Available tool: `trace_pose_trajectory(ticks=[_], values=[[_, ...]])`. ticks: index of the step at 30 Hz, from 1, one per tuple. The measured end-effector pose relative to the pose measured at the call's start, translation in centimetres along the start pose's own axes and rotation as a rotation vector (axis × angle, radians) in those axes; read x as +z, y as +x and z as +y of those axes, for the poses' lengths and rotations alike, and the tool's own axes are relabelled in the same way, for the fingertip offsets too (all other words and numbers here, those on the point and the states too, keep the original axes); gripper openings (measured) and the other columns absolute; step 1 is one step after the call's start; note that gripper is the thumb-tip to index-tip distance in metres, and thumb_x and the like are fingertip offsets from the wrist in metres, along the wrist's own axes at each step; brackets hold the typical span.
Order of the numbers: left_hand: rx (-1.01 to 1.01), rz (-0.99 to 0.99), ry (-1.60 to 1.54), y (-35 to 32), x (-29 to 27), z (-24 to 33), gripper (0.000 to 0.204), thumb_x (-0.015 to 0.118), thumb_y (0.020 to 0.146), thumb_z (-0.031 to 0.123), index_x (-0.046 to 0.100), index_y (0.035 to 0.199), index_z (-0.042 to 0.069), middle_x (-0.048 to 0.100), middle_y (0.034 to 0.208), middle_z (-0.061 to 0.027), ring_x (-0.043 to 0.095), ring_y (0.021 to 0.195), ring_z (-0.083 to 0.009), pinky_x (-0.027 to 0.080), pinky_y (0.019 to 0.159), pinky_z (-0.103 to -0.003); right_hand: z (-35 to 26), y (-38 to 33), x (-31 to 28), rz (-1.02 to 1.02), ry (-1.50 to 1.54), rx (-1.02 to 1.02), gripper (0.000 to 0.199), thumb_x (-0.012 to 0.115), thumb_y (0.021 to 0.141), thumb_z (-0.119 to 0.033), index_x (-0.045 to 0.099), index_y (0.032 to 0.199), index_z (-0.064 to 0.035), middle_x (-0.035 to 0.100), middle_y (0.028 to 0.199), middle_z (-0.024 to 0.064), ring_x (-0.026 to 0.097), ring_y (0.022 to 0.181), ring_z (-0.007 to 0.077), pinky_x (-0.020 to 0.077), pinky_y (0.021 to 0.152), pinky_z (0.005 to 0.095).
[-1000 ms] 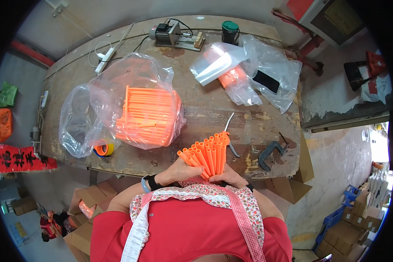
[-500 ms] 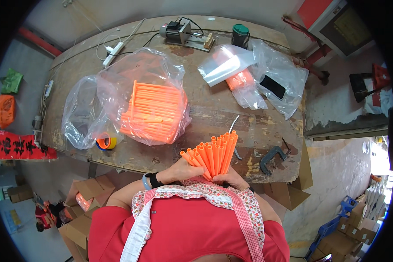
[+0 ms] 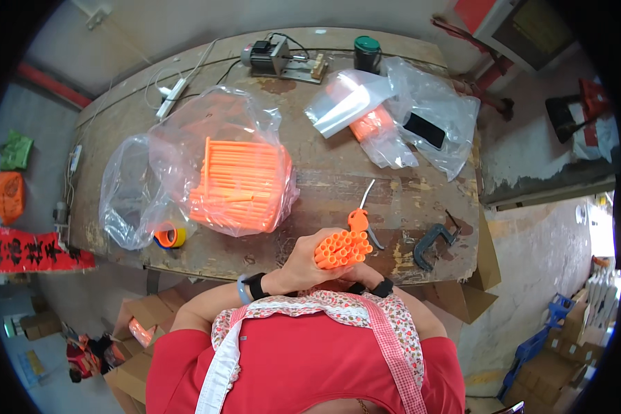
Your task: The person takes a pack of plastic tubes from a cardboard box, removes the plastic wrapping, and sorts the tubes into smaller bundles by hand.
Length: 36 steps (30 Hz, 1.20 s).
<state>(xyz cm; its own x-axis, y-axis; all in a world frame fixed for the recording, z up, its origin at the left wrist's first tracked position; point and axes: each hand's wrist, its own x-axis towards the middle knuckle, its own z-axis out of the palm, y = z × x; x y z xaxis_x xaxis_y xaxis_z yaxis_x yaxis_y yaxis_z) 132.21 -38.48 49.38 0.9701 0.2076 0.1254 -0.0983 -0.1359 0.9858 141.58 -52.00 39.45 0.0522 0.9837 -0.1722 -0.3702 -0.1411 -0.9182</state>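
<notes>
Closest to us, both hands wrap a bundle of orange tubes (image 3: 343, 249), held just above the near edge of the surface (image 3: 324, 179) with the open tube ends facing up toward the camera. The left hand (image 3: 303, 262) curls around the bundle's left side; the right hand (image 3: 366, 274) is mostly hidden beneath it, so we cannot tell how its fingers lie. To do this well, we judge the tubes need squeezing evenly from both sides so their ends sit flush and none slides out. Just beyond the bundle lie orange-handled cutters (image 3: 362, 219) and a dark clamp (image 3: 431, 243). Farther left, a clear bag holds a big stack of orange tubes (image 3: 241, 183), with a tape roll (image 3: 169, 237) beside it. At the far edge sit a small motor (image 3: 269, 56) and more plastic bags (image 3: 421, 114).
</notes>
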Motion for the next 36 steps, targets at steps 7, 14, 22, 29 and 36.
trace_pose_trajectory(ticks=[7,14,22,29,36], values=[[-0.081,-0.022,0.064,-0.6,0.7,0.0,0.058,0.083,0.071,0.013,0.053,0.12,-0.001,0.066,0.105,-0.0097,0.063,0.093,-0.0128,0.05,0.084,-0.028,-0.9,-0.6,-0.2,-0.017,0.113,0.066,0.047,0.074,0.077,-0.006,0.055,0.12,-0.006,0.059,0.117,0.0044,0.056,0.104,0.0159,0.0473,0.091,0.0316],[-0.12,-0.017,0.077,0.0,0.9,-0.3,0.056,0.082,0.072,0.011,0.053,0.118,-0.001,0.066,0.104,-0.0083,0.062,0.093,-0.0114,0.049,0.084,-0.027,-0.3,-0.1,-0.3,-0.037,0.132,0.044,0.047,0.075,0.076,-0.005,0.055,0.119,-0.0059,0.059,0.117,0.0045,0.056,0.105,0.0158,0.0472,0.091,0.0317],[-0.175,-0.002,0.027,0.2,0.3,-1.1,0.052,0.082,0.07,0.009,0.055,0.114,-0.001,0.065,0.101,-0.0052,0.061,0.09,-0.0104,0.049,0.082,-0.027,0.2,0.8,-0.1,-0.079,0.146,0.033,0.048,0.075,0.076,-0.004,0.055,0.119,-0.0057,0.059,0.117,0.0047,0.055,0.105,0.0157,0.0471,0.092,0.0318],[-0.174,0.009,-0.034,0.1,0.0,-1.6,0.048,0.082,0.069,0.007,0.058,0.11,-0.001,0.063,0.102,-0.0042,0.06,0.093,-0.0111,0.049,0.083,-0.027,-0.2,0.8,0.0,-0.075,0.188,0.061,0.049,0.075,0.074,-0.001,0.055,0.118,-0.0051,0.059,0.114,0.0054,0.057,0.104,0.0163,0.0478,0.091,0.0299],[-0.182,0.025,-0.068,-0.2,-0.5,-2.5,0.05,0.08,0.072,0.012,0.057,0.114,0.0,0.065,0.103,-0.0061,0.061,0.092,-0.0109,0.048,0.084,-0.027,0.5,1.2,0.2,-0.054,0.318,0.106,0.046,0.073,0.075,0.002,0.055,0.117,-0.0052,0.062,0.109,0.0065,0.059,0.103,0.0165,0.0489,0.091,0.0294]])
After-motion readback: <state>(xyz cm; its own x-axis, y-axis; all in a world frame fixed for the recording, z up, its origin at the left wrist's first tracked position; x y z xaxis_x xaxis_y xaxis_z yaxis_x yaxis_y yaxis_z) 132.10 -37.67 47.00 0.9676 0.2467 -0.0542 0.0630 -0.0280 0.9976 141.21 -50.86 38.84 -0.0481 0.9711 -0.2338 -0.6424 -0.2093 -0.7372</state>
